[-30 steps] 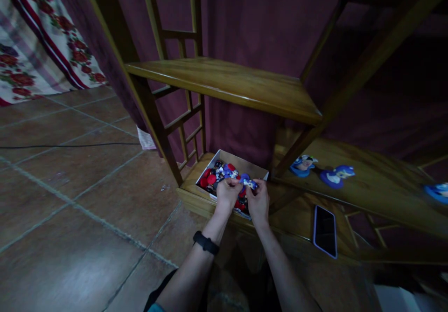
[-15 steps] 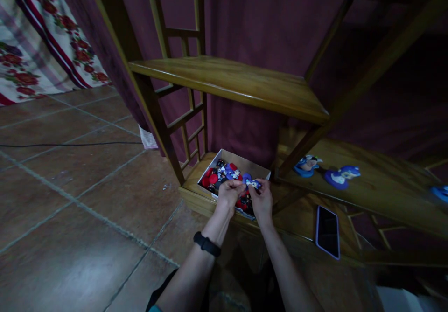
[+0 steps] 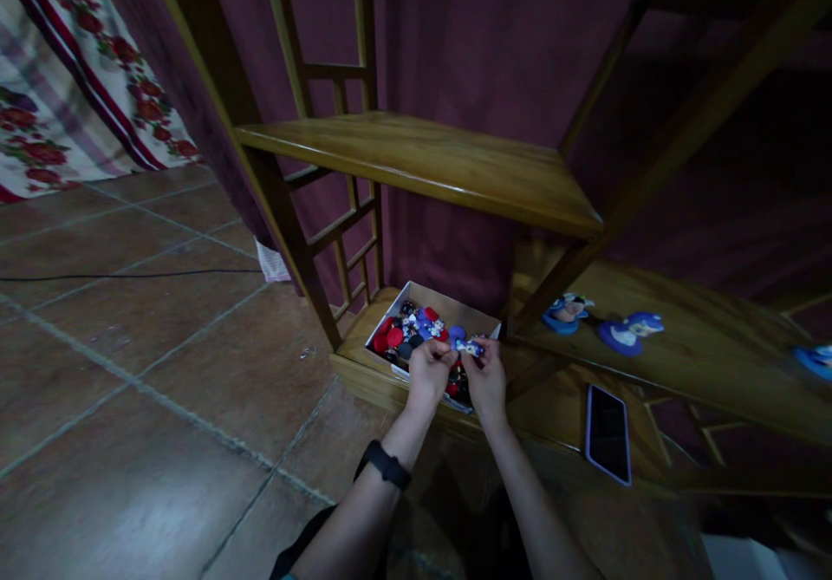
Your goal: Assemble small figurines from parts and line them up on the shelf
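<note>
Both hands meet over a white cardboard box [image 3: 489, 322] on the low wooden shelf. Between them is a small purple and white figurine [image 3: 469, 348]. My right hand [image 3: 487, 381] pinches its head end, and the fingertips of my left hand [image 3: 427, 374] are closed at its other end. Piled in the box are red, black, blue and purple figurines [image 3: 393, 337], many on round bases. My forearms hide the front of the box, and the fingers cover part of the held piece.
On the raised shelf to the right stand a blue figurine [image 3: 564, 313] and a purple one [image 3: 630, 332], with another blue piece [image 3: 815, 360] farther right. A phone [image 3: 607, 433] lies below them. A wooden shelf board [image 3: 422, 151] overhangs the box, beside a slatted side frame [image 3: 344, 233].
The view has shifted slightly. Both hands stay together over the box on the same figurine, whose angle has changed a little.
</note>
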The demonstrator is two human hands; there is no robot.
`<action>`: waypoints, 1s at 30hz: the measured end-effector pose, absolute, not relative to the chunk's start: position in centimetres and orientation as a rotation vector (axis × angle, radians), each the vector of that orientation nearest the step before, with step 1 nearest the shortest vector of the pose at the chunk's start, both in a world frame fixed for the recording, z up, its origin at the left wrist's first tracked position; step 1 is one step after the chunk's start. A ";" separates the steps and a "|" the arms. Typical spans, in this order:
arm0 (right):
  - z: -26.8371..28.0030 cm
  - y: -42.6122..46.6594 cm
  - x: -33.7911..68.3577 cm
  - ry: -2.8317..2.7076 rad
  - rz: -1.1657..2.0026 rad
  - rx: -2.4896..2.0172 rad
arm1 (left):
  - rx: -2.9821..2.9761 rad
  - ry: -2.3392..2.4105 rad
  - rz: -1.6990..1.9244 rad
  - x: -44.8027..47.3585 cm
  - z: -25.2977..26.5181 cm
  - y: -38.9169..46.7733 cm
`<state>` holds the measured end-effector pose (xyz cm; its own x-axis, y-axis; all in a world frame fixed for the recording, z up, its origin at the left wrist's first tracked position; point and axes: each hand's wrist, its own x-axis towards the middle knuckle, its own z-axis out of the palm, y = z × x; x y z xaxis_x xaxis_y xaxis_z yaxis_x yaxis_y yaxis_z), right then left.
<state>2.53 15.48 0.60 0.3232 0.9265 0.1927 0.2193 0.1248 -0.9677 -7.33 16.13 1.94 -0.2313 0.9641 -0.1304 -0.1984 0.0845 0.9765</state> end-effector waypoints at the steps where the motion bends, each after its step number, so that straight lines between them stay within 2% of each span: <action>1: 0.6 15.5 2.7 -1.177 0.737 -1.377 | 0.834 1.271 1.366 -7.5 2.0 16.1; 18: -1.3 16.1 2.7 -1.205 0.876 -1.299 | 0.340 1.150 1.307 -8.2 2.7 16.7; 30: -1.3 16.2 2.5 -0.953 1.116 -1.307 | 0.389 1.052 1.262 -8.3 2.4 16.6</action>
<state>2.51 16.24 -1.29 0.2284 0.9707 -0.0751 -0.0776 -0.0587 -0.9953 -8.28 16.57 2.36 -0.0578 0.9026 -0.4266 -0.5817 0.3168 0.7492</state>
